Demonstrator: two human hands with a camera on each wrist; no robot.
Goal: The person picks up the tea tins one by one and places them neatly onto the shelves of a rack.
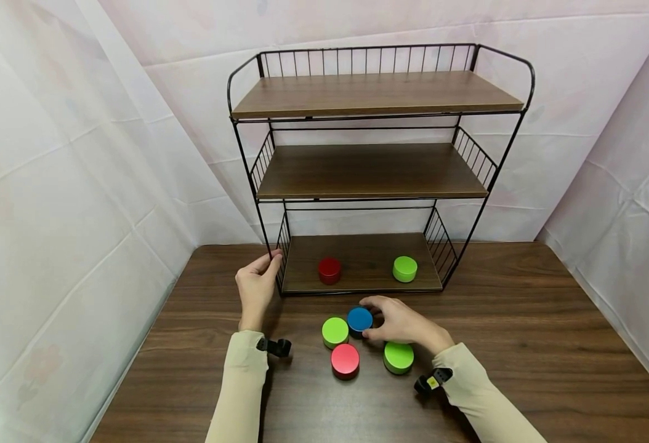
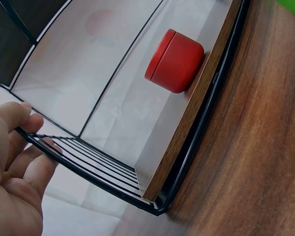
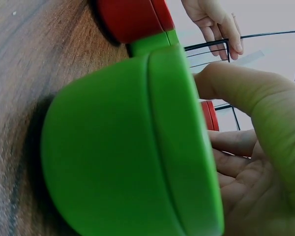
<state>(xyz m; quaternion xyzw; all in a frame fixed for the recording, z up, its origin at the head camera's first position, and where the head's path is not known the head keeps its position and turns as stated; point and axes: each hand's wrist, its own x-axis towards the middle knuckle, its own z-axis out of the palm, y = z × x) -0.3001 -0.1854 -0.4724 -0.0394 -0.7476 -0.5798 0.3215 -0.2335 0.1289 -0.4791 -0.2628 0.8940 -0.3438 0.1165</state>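
Note:
My left hand [image 1: 255, 286] holds the left front post of the black wire shelf rack [image 1: 271, 258], low down near the bottom tier. In the left wrist view its thumb and fingers curl round the rack's side rail [image 2: 88, 176]. My right hand [image 1: 399, 321] has its thumb and forefinger about the blue round tin [image 1: 360, 319] on the table. In the right wrist view a green tin [image 3: 108, 147] hides the blue one. A second green tin [image 1: 335, 331] stands just left of the blue tin, with a red tin [image 1: 345, 360] in front of it.
On the bottom shelf [image 1: 366, 252] stand a dark red tin [image 1: 329, 271] to the left and a green tin [image 1: 404, 269] to the right. The middle shelf [image 1: 366, 169] and top shelf [image 1: 374, 92] rise above. White cloth [image 1: 80, 184] hangs behind and beside the wooden table [image 1: 524, 320].

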